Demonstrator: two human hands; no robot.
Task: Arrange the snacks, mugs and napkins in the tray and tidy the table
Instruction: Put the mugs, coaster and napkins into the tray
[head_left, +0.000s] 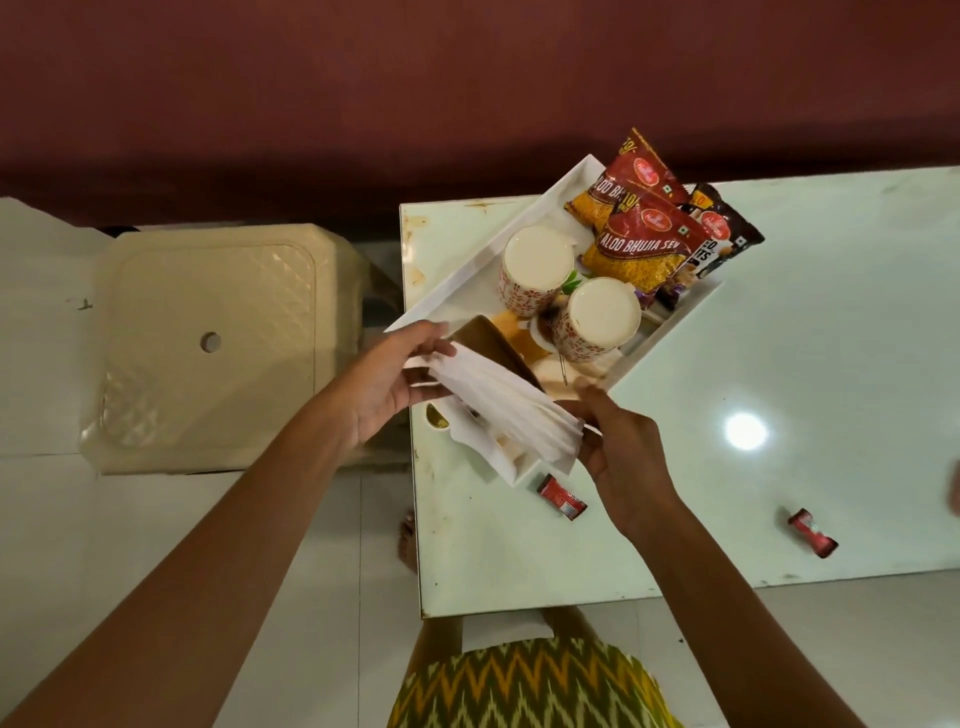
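A white tray lies at an angle on the table's left end. In it two patterned mugs stand upside down, and red snack packets plus a dark packet lean at its far end. A stack of white napkins hangs over the tray's near end, beside a brown holder. My left hand grips the stack's left end and my right hand pinches its right end.
Two small red sachets lie loose on the pale glossy table, near its front edge. A cream plastic stool stands left of the table. A dark red wall runs behind. White floor tiles lie below.
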